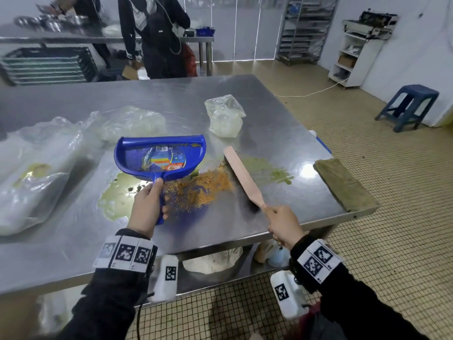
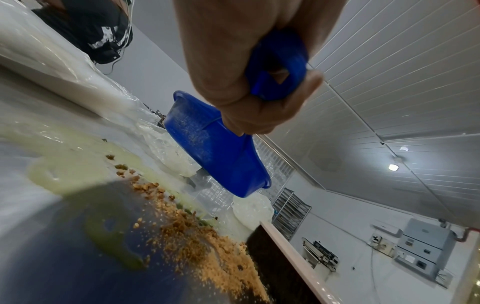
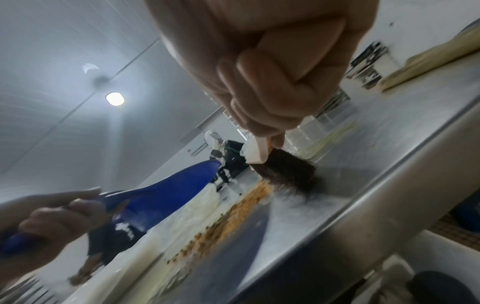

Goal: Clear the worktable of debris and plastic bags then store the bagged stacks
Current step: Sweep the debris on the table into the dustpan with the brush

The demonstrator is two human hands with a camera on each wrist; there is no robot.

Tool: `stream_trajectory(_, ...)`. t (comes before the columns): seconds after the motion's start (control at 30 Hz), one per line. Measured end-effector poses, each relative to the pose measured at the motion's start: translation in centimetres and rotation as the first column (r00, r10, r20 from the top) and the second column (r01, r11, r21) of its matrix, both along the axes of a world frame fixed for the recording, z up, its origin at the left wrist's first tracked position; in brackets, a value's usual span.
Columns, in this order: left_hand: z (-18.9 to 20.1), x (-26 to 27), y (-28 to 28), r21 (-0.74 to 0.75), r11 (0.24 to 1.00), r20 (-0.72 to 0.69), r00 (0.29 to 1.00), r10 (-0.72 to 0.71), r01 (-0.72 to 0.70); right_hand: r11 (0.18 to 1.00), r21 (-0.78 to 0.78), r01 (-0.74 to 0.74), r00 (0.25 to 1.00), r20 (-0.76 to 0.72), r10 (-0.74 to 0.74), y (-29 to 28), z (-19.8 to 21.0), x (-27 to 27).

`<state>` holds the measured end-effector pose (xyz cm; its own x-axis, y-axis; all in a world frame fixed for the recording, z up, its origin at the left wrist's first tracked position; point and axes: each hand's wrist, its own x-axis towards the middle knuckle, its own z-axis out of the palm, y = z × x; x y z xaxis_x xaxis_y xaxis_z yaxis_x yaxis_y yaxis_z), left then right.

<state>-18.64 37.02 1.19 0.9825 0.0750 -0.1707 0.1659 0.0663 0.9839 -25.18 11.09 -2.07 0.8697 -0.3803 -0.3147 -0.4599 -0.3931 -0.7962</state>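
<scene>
My left hand [image 1: 149,204] grips the handle of a blue dustpan [image 1: 159,155], held tilted above the steel worktable [image 1: 73,253]; a printed wrapper [image 1: 163,159] lies inside it. My right hand [image 1: 285,225] grips the wooden handle of a hand brush [image 1: 241,175], whose dark bristles [image 3: 285,174] touch the table beside a pile of orange crumbs [image 1: 198,190]. A green-yellow spill [image 1: 117,192] spreads under the crumbs. A small bagged stack [image 1: 225,116] stands behind the brush. Larger bagged stacks [image 1: 31,173] lie at the left.
A folded olive cloth [image 1: 345,185] lies on the table's right corner. A person in dark clothes [image 1: 157,33] stands beyond the far edge. A blue stool [image 1: 408,106] and a metal rack [image 1: 306,28] stand on the tiled floor at the right.
</scene>
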Motion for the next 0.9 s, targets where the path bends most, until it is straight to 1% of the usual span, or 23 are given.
stream_trajectory(0.07, 0.0, 0.0, 0.4, 0.011, 1.000, -0.003, 1.000, 0.020, -0.020, 0.998, -0.013, -0.062, 0.998, -0.010, 0.062, 0.8, 0.0, 0.0)
stream_trajectory(0.1, 0.0, 0.0, 0.6, 0.017, 0.999, -0.003, 1.000, 0.028, -0.028, 0.997, 0.005, -0.071, 0.997, -0.006, 0.071, 1.0, 0.2, 0.2)
stream_trajectory(0.17, 0.0, 0.1, 0.9, 0.025, 0.999, 0.003, 0.999, 0.037, -0.037, 0.998, 0.035, -0.059, 0.998, 0.023, 0.058, 0.7, 0.8, 0.7)
stream_trajectory(0.27, -0.1, 0.1, 1.7, 0.046, 0.998, 0.014, 0.999, 0.043, -0.044, 0.997, 0.072, 0.005, 0.998, 0.055, -0.009, 0.0, 1.6, 1.8)
stream_trajectory(0.33, -0.1, 0.0, 2.2, 0.058, 0.997, 0.016, 0.999, 0.042, -0.043, 0.992, 0.120, 0.023, 0.999, 0.023, -0.026, -0.1, 1.7, 2.2)
stream_trajectory(0.4, -0.1, 0.1, 2.5, 0.057, 0.997, 0.014, 0.999, 0.048, -0.049, 0.989, 0.145, -0.016, 1.000, -0.019, 0.019, 0.4, 1.8, 2.1)
stream_trajectory(0.47, -0.2, 0.1, 2.8, 0.051, 0.997, 0.006, 0.998, 0.060, -0.061, 0.987, 0.132, -0.088, 0.995, -0.037, 0.094, 0.9, 1.7, 1.9)
stream_trajectory(0.53, -0.1, 0.2, 3.2, 0.042, 0.996, 0.000, 0.997, 0.075, -0.075, 0.985, 0.110, -0.131, 0.990, -0.045, 0.137, 1.0, 1.8, 2.2)
stream_trajectory(0.6, -0.1, 0.1, 3.6, 0.036, 0.995, 0.001, 0.996, 0.089, -0.089, 0.986, 0.088, -0.140, 0.989, -0.032, 0.143, 0.7, 2.1, 3.1)
stream_trajectory(0.7, 0.0, 0.0, 4.2, 0.034, 0.993, -0.008, 0.994, 0.113, -0.112, 0.991, 0.063, -0.115, 0.993, 0.010, 0.114, 0.1, 2.6, 5.1)
stream_trajectory(0.77, -0.1, 0.0, 4.6, 0.032, 0.990, -0.022, 0.990, 0.141, -0.140, 0.991, 0.046, -0.128, 0.992, -0.007, 0.128, -0.1, 2.6, 6.2)
stream_trajectory(0.9, -0.2, -0.1, 5.3, 0.036, 0.984, -0.023, 0.984, 0.175, -0.174, 0.969, 0.020, -0.248, 0.966, -0.069, 0.248, -0.5, 2.5, 6.6)
